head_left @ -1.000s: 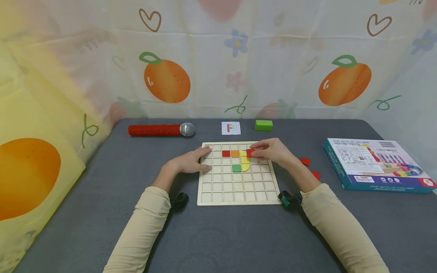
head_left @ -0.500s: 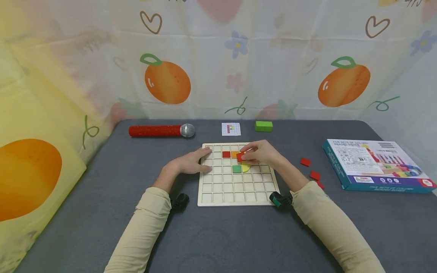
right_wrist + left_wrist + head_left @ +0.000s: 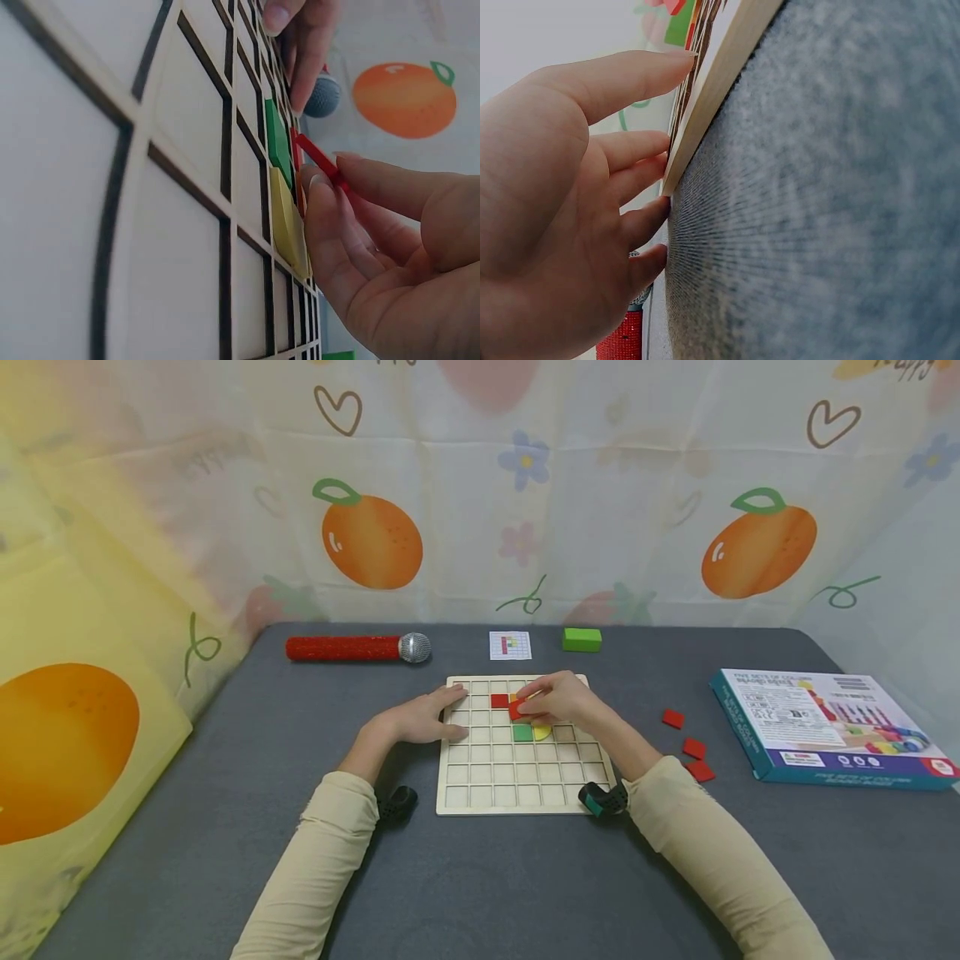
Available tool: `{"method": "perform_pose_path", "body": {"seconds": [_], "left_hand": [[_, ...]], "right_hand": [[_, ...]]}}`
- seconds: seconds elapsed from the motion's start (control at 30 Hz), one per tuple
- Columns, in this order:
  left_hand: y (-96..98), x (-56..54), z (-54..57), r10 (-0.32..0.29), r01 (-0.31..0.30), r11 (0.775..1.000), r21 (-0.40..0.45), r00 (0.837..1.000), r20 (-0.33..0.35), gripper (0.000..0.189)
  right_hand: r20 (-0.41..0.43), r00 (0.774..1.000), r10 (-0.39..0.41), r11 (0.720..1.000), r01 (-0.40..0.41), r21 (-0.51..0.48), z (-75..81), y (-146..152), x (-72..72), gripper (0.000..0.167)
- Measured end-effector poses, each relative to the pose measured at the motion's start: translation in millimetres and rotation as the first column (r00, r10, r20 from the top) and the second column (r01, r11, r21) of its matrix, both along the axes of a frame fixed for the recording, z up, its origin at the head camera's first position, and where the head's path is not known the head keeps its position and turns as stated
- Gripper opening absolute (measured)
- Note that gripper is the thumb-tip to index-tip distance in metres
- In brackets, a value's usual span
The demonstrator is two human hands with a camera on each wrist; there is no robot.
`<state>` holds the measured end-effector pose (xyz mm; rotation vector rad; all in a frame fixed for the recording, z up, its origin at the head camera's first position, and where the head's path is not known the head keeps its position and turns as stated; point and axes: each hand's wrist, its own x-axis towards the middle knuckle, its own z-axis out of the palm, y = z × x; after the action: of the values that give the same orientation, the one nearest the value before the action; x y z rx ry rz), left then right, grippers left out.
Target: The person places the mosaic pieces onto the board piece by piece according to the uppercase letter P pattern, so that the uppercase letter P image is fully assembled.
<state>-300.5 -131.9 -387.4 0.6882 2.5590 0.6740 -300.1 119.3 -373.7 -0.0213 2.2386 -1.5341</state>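
A pale wooden grid board [image 3: 491, 797] lies on the grey table. My left hand [image 3: 420, 717] rests its fingers and thumb at the board's left edge, the fingers extended in the left wrist view. Between thumb and fingers, my right hand [image 3: 564, 700] pinches a red square tile [image 3: 516, 710], held tilted just above the grid in the right wrist view [image 3: 321, 160]. On the board sit a red tile [image 3: 499, 701], a green tile [image 3: 522, 733] and a yellow round-edged tile [image 3: 542, 732]. The right hand mostly covers an orange tile and hides other yellow ones.
Loose red tiles [image 3: 693, 748] lie right of the board, beside a flat game box [image 3: 832, 727]. Along the back are a red microphone [image 3: 345, 648], a small card with a printed grid pattern [image 3: 510, 645] and a green block [image 3: 582, 640].
My right hand has carried the red tile leftward over the board, from beside the yellow tiles to below the red and orange ones. My left hand has stayed at the edge.
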Motion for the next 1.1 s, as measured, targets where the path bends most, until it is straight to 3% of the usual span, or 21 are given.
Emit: {"method": "perform_pose_path", "body": {"seconds": [0.7,1.1], "left_hand": [[0.8,0.8,1.4,-0.004,0.004,1.000,-0.009,1.000,-0.008,0.073],[-0.1,0.7,0.3,-0.018,0.019,1.000,0.006,1.000,-0.018,0.073]], "right_hand": [[-0.002,1.000,-0.008,0.992,0.008,0.127,-0.3,-18,-2.4,0.022],[-0.087,0.996,-0.008,0.980,0.025,0.197,-1.1,-27,-0.7,0.017]]}}
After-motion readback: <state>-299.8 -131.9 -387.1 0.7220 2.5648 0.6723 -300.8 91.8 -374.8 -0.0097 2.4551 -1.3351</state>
